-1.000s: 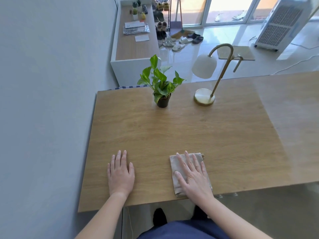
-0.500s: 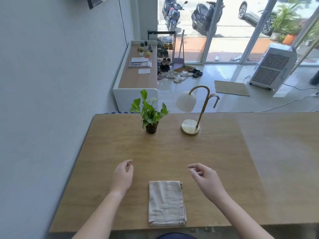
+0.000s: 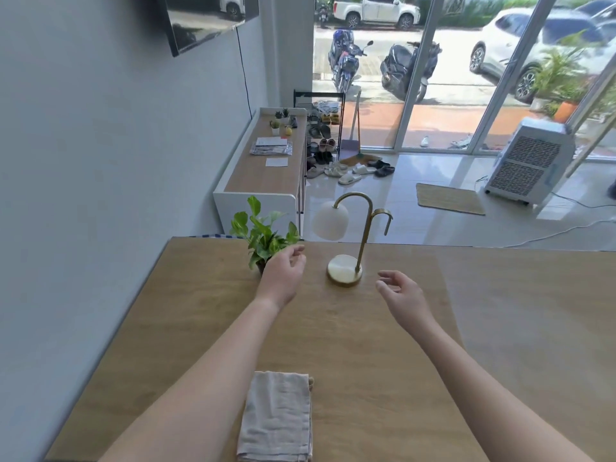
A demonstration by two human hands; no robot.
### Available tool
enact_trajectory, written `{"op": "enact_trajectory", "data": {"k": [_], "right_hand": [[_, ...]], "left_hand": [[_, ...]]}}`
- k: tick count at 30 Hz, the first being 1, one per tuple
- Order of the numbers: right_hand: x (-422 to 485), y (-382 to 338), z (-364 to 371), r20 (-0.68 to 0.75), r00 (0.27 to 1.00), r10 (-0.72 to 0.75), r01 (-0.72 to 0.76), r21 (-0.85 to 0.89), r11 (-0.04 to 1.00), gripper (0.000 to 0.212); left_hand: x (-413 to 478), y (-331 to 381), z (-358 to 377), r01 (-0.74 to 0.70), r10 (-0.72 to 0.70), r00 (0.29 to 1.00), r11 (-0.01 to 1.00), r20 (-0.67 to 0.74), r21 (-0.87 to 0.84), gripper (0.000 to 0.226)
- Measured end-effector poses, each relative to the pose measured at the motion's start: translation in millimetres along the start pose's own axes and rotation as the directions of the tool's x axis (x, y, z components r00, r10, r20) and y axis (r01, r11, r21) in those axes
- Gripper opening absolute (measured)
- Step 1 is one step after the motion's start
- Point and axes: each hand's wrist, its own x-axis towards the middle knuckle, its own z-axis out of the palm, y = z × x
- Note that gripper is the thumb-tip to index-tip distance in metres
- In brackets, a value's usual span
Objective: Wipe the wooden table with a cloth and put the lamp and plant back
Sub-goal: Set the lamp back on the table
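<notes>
Wooden counter (image 3: 366, 345): the folded beige cloth (image 3: 276, 418) lies flat at the 6 o'clock edge, untouched. The plant (image 3: 263, 235) stands at 11 o'clock near the far edge, and the lamp (image 3: 344, 272) at 12 o'clock just beside it. The left hand (image 3: 283, 275) is in front of the plant's pot, fingers loosely curled and holding nothing; contact with the pot cannot be told. The right hand (image 3: 405, 295) hovers at 1 o'clock, near the lamp base, fingers relaxed and apart.
</notes>
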Motion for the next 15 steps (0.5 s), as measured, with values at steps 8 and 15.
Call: {"op": "enact_trajectory", "data": {"k": [8, 15], "right_hand": [[79, 4, 4, 0.01, 0.999, 0.036, -0.036, 0.006, 0.999, 0.043], [139, 14, 24, 0.121, 0.987, 0.109, -0.095, -0.117, 0.989, 0.063]], "left_hand": [[64, 67, 22, -0.221, 0.233, 0.97, 0.964, -0.065, 0.149, 0.042], [113, 85, 46, -0.328, 0.34, 0.94, 0.916, -0.014, 0.229, 0.043]]}}
